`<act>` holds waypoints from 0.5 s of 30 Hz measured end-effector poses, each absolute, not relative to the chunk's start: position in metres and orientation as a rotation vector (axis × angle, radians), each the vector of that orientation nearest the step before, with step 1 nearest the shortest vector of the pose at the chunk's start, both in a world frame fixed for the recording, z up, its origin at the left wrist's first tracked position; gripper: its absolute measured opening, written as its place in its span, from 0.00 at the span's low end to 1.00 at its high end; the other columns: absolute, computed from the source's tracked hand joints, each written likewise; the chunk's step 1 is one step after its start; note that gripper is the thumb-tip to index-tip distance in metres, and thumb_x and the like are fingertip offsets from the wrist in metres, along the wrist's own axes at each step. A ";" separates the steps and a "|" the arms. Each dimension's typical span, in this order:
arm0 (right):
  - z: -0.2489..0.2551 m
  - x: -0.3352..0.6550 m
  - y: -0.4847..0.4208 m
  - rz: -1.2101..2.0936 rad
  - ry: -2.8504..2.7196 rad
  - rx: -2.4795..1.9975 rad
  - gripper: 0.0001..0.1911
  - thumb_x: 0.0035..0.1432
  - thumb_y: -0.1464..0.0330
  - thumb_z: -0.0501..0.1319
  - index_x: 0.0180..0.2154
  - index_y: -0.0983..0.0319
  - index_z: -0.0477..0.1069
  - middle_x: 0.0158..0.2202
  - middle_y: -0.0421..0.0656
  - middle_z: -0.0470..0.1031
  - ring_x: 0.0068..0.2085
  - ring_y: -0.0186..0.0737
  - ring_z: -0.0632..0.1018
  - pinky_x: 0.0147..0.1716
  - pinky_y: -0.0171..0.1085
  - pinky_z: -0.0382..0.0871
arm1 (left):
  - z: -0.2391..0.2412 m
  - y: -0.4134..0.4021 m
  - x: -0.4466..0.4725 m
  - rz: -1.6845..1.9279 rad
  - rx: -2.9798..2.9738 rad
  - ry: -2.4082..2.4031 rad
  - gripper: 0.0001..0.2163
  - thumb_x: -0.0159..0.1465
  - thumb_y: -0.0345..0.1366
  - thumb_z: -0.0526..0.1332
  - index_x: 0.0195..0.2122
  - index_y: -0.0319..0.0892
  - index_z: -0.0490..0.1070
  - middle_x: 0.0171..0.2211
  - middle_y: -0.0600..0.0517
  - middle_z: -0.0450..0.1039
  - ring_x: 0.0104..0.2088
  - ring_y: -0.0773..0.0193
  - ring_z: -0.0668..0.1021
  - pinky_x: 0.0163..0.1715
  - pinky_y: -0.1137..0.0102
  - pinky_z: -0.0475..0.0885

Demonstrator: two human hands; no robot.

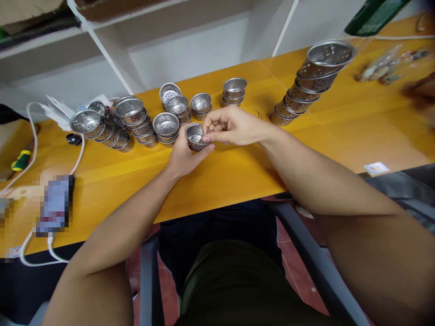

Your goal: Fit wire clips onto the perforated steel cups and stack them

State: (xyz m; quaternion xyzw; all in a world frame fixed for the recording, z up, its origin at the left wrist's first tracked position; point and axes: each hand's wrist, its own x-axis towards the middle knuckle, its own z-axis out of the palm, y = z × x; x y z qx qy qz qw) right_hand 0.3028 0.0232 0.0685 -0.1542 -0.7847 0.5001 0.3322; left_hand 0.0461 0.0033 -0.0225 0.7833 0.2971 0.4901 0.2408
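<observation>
My left hand (185, 156) is closed around a small perforated metal cup (195, 136), thumb along its near side. Over the cup's right rim, my right hand (231, 127) has its thumb and forefinger pinched together. Whatever is between those fingertips, if anything, is too small to make out. Close behind the held cup stand short stacks of similar perforated cups (166, 124), some leaning. A short stack of cups (234, 88) rises just beyond my right hand.
Taller leaning stacks of cups stand at the left (129, 111) and right (306, 86). A phone (56, 203) with a white cable lies at the left. Plastic bags (384, 65) lie far right, near another person's blurred hand (421, 93). White shelving (190, 36) backs the table.
</observation>
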 end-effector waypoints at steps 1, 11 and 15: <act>0.068 0.303 0.024 1.301 -2.058 -0.394 0.29 0.76 0.44 0.87 0.45 0.59 0.81 0.31 0.36 0.79 0.28 0.33 0.72 0.29 0.35 0.67 | -0.024 0.004 0.046 1.343 2.142 0.815 0.38 0.79 0.68 0.80 0.74 0.49 0.70 0.66 0.43 0.85 0.65 0.48 0.92 0.69 0.55 0.90; 0.059 0.309 0.036 0.743 -2.080 -0.468 0.31 0.77 0.35 0.83 0.52 0.55 0.90 0.49 0.46 0.84 0.45 0.47 0.82 0.47 0.46 0.82 | -0.035 0.011 0.044 1.464 2.072 0.907 0.46 0.78 0.72 0.80 0.82 0.54 0.63 0.72 0.41 0.81 0.70 0.45 0.90 0.74 0.49 0.88; 0.058 0.313 0.035 0.544 -2.174 -0.433 0.29 0.87 0.36 0.72 0.52 0.53 0.94 0.60 0.51 0.85 0.62 0.60 0.85 0.69 0.61 0.83 | -0.033 0.012 0.044 1.503 2.045 0.874 0.46 0.77 0.73 0.80 0.82 0.55 0.63 0.73 0.41 0.80 0.72 0.43 0.88 0.78 0.47 0.85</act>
